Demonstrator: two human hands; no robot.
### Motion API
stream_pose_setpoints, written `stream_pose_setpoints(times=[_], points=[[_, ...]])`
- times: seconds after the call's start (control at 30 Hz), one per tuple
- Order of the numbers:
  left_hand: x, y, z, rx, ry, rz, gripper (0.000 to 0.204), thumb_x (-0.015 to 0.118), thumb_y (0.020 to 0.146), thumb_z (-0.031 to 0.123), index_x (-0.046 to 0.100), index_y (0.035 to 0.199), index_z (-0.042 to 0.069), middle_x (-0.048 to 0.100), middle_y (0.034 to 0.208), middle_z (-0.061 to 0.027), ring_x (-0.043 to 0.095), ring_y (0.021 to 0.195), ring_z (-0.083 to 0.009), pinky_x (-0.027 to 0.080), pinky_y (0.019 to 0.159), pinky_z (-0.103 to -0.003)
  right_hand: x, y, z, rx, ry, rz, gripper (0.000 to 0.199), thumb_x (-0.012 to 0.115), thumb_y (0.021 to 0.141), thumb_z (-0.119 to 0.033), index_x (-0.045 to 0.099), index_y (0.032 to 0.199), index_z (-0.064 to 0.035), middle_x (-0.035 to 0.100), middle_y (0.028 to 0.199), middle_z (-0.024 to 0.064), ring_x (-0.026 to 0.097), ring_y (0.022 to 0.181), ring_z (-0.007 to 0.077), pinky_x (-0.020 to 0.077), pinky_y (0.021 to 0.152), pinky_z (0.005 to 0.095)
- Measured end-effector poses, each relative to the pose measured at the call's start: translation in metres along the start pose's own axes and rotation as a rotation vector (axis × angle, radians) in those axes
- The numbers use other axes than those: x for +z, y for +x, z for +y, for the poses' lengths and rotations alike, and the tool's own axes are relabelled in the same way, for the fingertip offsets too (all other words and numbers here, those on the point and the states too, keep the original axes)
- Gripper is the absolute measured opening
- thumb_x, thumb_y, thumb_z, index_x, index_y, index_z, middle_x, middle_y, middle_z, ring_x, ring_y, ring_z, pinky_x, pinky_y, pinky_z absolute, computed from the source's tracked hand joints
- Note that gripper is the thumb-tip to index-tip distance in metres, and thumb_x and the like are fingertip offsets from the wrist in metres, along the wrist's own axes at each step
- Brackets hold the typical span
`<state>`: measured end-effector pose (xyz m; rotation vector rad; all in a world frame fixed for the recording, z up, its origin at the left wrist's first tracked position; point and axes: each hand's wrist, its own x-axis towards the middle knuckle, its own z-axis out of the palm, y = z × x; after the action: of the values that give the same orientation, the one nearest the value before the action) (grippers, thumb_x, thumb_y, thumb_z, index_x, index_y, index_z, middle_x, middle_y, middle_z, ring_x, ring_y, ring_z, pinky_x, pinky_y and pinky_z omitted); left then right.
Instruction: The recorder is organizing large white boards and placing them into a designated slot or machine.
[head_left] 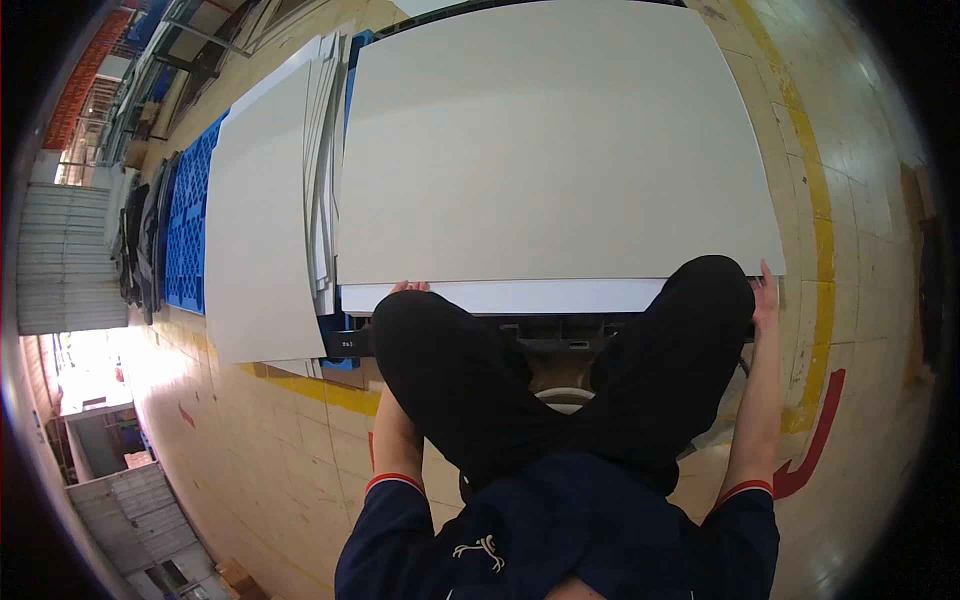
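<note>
The person's dark knees (560, 370) are hiding most of both hands. Left hand (409, 288) and right hand (766, 296) are gripping the big white sheet (550, 140) topping the stack (500, 297); finger closure I cannot tell. Gripped unevenly, it's risking sliding askew.

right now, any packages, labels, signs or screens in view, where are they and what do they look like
Red curved arrow marking: painted on the floor at lower right, just outside the yellow line.
Yellow painted floor line: runs along the right side of the big white boards, then turns under them.
Small red floor mark: on the tiled floor at lower left.
Brown cardboard box: bottom left edge, small, partly cut off.
No screens or readable labels show.
</note>
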<state>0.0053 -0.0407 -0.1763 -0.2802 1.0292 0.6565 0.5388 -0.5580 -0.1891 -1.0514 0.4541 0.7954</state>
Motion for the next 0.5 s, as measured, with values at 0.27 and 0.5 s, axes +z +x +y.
stream_pose_setpoints(times=[0.27,0.5], points=[[0.020,-0.017,-0.034,0.240,0.289,0.146,0.014,0.061,0.079,0.016,0.053,0.079,0.005,0.058,0.071,-0.0064,0.058,0.068,-0.0184,0.051,0.066,-0.027,-0.042,0.044,0.037,-0.052,-0.190,-0.117,0.034,0.056,0.086,-0.020,0.047,0.108,0.0043,0.058,0.099,0.0115,0.056,0.093,0.0223,0.0459,0.082,0.0330],[0.031,0.043,-0.039,-0.090,0.541,-0.124,0.038,0.057,0.081,0.045,0.056,0.070,0.008,0.058,0.065,-0.0057,0.058,0.064,-0.0164,0.049,0.062,-0.029,-0.092,0.051,-0.018,-0.067,0.038,0.097,0.030,0.056,0.085,-0.016,0.049,0.107,0.0031,0.057,0.098,0.0122,0.055,0.092,0.0240,0.0448,0.083,0.0348]])
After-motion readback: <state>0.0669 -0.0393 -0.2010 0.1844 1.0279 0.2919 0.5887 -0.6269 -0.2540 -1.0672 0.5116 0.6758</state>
